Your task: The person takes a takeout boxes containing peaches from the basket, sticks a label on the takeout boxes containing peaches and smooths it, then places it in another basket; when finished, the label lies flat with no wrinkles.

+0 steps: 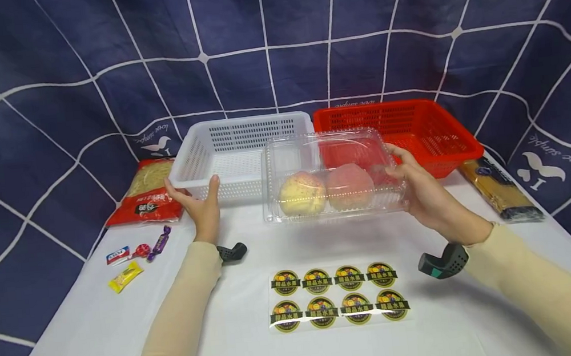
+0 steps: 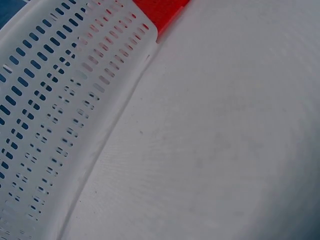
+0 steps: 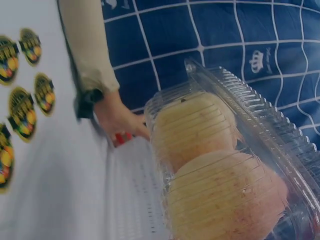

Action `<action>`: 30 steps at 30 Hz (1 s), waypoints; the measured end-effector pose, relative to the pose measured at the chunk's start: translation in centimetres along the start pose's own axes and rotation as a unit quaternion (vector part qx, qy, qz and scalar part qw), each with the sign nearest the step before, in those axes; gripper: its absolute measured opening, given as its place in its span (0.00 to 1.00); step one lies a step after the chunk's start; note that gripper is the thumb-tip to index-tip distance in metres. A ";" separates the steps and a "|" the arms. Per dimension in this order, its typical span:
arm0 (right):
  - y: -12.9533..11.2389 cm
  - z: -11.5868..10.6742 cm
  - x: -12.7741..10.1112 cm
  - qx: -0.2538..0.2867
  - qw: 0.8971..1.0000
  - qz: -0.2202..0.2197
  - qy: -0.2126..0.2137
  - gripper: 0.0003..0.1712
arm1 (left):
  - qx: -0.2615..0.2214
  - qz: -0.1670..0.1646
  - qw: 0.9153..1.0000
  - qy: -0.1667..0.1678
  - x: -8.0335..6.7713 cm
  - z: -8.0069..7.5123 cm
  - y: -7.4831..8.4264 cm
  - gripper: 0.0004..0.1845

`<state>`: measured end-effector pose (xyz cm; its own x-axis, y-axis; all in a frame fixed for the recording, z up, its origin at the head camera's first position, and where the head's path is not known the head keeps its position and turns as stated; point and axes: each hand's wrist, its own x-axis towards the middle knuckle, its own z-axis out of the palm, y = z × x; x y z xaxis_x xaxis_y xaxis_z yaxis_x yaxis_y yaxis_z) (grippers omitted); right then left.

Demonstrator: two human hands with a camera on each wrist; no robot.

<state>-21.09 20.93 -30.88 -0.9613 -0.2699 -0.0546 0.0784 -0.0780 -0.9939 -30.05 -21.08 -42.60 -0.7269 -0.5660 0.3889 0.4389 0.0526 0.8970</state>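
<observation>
A clear plastic clamshell box (image 1: 331,173) holds a yellowish fruit (image 1: 301,193) and a pinker one (image 1: 349,186). My right hand (image 1: 396,164) grips its right end, thumb on top, and holds it just above the table in front of the baskets. The right wrist view shows the box (image 3: 260,125) with both fruits (image 3: 192,125) close up. My left hand (image 1: 196,195) rests against the front left corner of the white basket (image 1: 244,122), fingers and thumb fairly straight. In the left wrist view only the basket's wall (image 2: 55,110) and the white table (image 2: 215,140) show.
A red basket (image 1: 414,125) stands right of the white one. A sheet of round stickers (image 1: 338,295) lies near me. A red noodle packet (image 1: 150,194) and several candies (image 1: 138,258) lie at the left, and a long pasta packet (image 1: 498,189) at the right.
</observation>
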 end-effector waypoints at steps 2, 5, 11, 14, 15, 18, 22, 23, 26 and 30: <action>0.6 0.0 -0.7 -0.013 1.000 0.000 -0.008 0.39 | 0.001 0.002 1.000 0.000 0.0 0.0 0.0 0.62; 1.6 0.0 -1.7 -0.028 0.999 0.002 -0.016 0.42 | 0.002 0.004 1.000 -0.003 0.0 0.0 0.1 0.62; 4.0 0.3 -2.8 -0.026 0.999 -0.002 -0.019 0.44 | 0.012 0.006 1.000 -0.006 0.1 -0.1 0.0 0.62; 5.3 0.5 -2.8 -0.011 1.000 -0.001 -0.017 0.45 | 0.013 0.007 1.000 -0.008 0.0 -0.1 0.0 0.62; 5.7 0.6 -2.8 -0.007 1.000 0.000 -0.017 0.46 | 0.012 0.007 1.000 -0.008 0.0 -0.1 -0.1 0.62; 6.7 0.9 -2.5 0.000 1.000 0.004 -0.013 0.46 | 0.011 0.009 1.000 -0.008 0.0 -0.2 0.0 0.61; 7.8 0.9 -1.9 -0.007 1.000 0.015 -0.005 0.47 | 0.008 0.011 1.000 -0.006 0.0 -0.2 0.0 0.61; 8.0 0.8 -1.7 -0.008 1.000 0.019 -0.003 0.48 | 0.008 0.010 1.000 -0.007 0.0 -0.2 0.0 0.61; 8.6 0.5 -1.0 -0.013 1.000 0.027 0.002 0.50 | 0.012 0.007 1.000 -0.007 0.0 -0.1 -0.1 0.61; 9.0 0.2 -0.1 -0.015 1.000 0.021 0.000 0.50 | 0.016 -0.001 1.000 -0.008 0.1 -0.1 -0.1 0.61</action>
<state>-20.23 20.07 -39.81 -0.9573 -0.2727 -0.0960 0.1103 -0.0377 -0.9932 -30.10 -21.25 -42.72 -0.7366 -0.5522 0.3906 0.4208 0.0780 0.9038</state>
